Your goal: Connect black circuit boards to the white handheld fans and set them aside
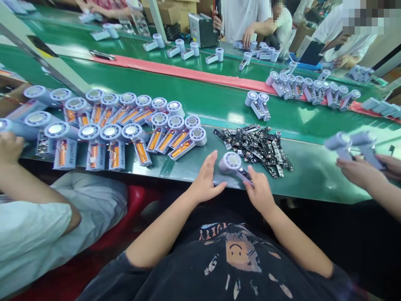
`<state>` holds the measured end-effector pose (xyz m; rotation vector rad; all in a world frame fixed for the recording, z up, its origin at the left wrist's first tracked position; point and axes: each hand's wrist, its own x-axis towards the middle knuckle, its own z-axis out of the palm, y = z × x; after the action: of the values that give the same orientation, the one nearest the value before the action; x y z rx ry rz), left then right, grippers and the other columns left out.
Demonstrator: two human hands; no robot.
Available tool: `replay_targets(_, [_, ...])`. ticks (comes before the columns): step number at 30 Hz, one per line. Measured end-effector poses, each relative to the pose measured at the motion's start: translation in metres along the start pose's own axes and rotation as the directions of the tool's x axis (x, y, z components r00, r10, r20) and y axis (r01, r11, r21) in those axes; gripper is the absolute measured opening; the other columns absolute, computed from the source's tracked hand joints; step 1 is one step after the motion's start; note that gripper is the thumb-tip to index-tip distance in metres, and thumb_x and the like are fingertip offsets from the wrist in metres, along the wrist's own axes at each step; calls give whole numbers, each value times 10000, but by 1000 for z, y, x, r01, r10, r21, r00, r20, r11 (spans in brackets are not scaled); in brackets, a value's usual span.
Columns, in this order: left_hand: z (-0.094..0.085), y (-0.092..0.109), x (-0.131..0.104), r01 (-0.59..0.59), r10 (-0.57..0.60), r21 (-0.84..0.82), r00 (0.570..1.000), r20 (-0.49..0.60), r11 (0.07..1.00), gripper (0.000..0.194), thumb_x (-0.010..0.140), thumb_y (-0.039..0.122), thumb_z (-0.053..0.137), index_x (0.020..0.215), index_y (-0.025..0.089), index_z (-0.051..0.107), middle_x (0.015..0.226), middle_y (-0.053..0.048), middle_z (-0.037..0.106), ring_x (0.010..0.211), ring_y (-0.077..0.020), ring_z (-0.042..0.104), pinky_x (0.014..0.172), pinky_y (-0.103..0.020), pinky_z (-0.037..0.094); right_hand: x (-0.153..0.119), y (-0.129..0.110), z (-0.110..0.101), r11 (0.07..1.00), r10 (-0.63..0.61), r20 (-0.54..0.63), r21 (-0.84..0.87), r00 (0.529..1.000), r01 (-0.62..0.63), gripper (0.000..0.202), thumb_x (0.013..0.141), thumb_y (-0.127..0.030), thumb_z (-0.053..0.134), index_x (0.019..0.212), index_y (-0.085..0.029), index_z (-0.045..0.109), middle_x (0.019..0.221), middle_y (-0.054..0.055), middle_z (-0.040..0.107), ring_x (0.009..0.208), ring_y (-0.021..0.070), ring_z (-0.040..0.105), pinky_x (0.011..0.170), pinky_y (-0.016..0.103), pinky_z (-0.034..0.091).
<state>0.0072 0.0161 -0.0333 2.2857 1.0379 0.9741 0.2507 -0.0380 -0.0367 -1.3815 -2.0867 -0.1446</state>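
Note:
My right hand (pixel 260 190) grips the handle end of a lavender handheld fan (pixel 231 162), whose round head points up and to the left. Part of a black circuit board shows in the fan's handle. Just left of the fan head, my left hand (pixel 206 179) is open, its fingers and thumb spread, with nothing in it. Behind the fan, a heap of black circuit boards (pixel 255 146) lies on the green bench (pixel 313 175).
Several lavender fans with orange batteries (pixel 110 133) crowd the bench at left. Co-workers' hands are at the far left and right, the right ones holding fans (pixel 363 144). Two fans (pixel 257 102) sit beyond the boards, before a red strip (pixel 188 74).

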Motion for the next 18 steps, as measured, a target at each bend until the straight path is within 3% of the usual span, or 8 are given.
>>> replay_targets(2, [-15, -1, -3, 1, 6, 78, 996, -88, 997, 810, 889, 298, 590, 1559, 269, 136, 1557, -183, 372, 1427, -312, 408, 1118, -537, 415, -8, 28, -17, 990, 107, -145, -71, 984, -119, 585, 978, -342, 482, 1528, -184, 358, 1078, 161, 693, 872, 276, 616, 768, 431, 509])
replay_targets(5, [-47, -13, -5, 115, -27, 298, 959, -283, 948, 523, 903, 242, 554, 1412, 272, 438, 1385, -124, 571, 1300, -297, 539, 1101, -521, 429, -23, 84, -47, 843, 423, -328, -200, 845, -499, 677, 921, -487, 551, 1493, -142, 437, 1016, 211, 690, 834, 318, 607, 724, 461, 461])
replay_targets(8, [-72, -29, -4, 309, -120, 495, 919, -376, 812, 439, 864, 238, 589, 1300, 241, 549, 1274, -144, 633, 1181, -359, 593, 1000, -561, 470, -33, 133, -70, 745, 532, -383, -211, 755, -632, 705, 861, -465, 634, 1430, -65, 515, 989, 303, 682, 806, 355, 610, 689, 501, 393])
replay_targets(11, [-77, -34, 0, 369, -222, 596, 925, -307, 713, 402, 834, 208, 602, 1236, 199, 594, 1159, -167, 661, 1045, -374, 633, 875, -537, 510, -39, 158, -79, 657, 605, -424, -213, 674, -724, 692, 830, -423, 659, 1391, -36, 539, 984, 339, 670, 788, 372, 626, 661, 518, 362])
replay_targets(13, [-72, -27, 3, 360, -271, 601, 933, -238, 714, 357, 841, 197, 595, 1197, 172, 615, 1078, -159, 657, 978, -350, 652, 829, -487, 526, -41, 162, -79, 606, 647, -429, -212, 631, -766, 686, 824, -396, 649, 1386, -21, 529, 972, 343, 669, 799, 382, 636, 658, 517, 372])
replay_targets(15, [-64, -14, 5, 326, -301, 547, 944, -139, 771, 354, 860, 248, 606, 1204, 162, 611, 1055, -139, 644, 924, -307, 666, 800, -429, 538, -41, 158, -75, 580, 672, -419, -215, 611, -786, 676, 835, -378, 607, 1404, -29, 500, 1001, 325, 671, 873, 401, 641, 693, 524, 403])
replay_targets(18, [-54, 5, 2, 215, -258, 344, 962, 85, 914, 481, 891, 377, 618, 1327, 188, 542, 1083, -91, 675, 846, -227, 684, 786, -360, 550, -33, 138, -68, 591, 657, -409, -241, 633, -770, 684, 861, -359, 523, 1484, -104, 398, 1307, 290, 574, 1183, 436, 536, 852, 591, 413])
